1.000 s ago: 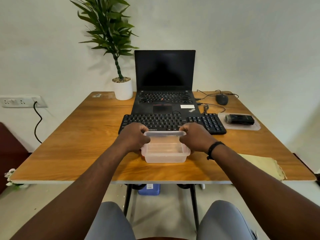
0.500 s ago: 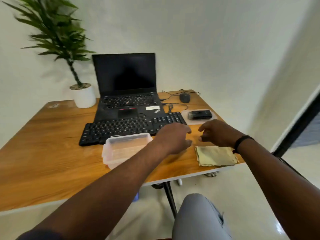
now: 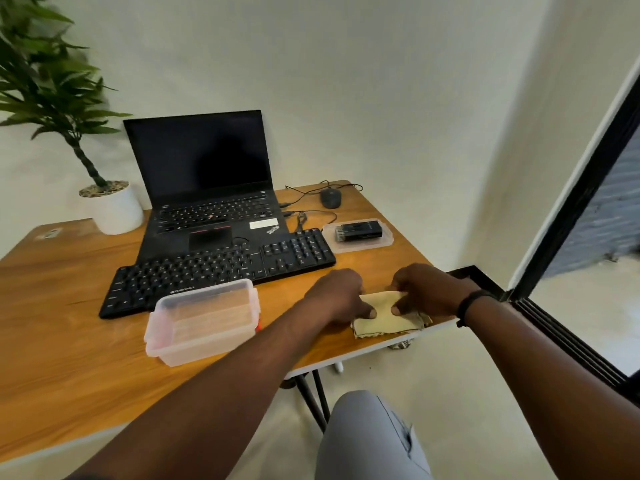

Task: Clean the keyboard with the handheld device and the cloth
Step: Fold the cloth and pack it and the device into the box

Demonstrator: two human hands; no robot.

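Head view: cloth (image 3: 382, 316) lies at the surface (image 3: 69, 341) edge, pinched by left hand (image 3: 337, 296) and right hand (image 3: 424, 292) fingers; keyboard (image 3: 218, 270) beside; handheld device (image 3: 358, 231) untouched; a loose pinch risks dropping the cloth over the edge.

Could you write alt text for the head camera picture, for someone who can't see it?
Both hands, left hand and right hand, pinch a yellow cloth at a wooden table's edge. Behind lie a black keyboard, an open laptop and a clear container.
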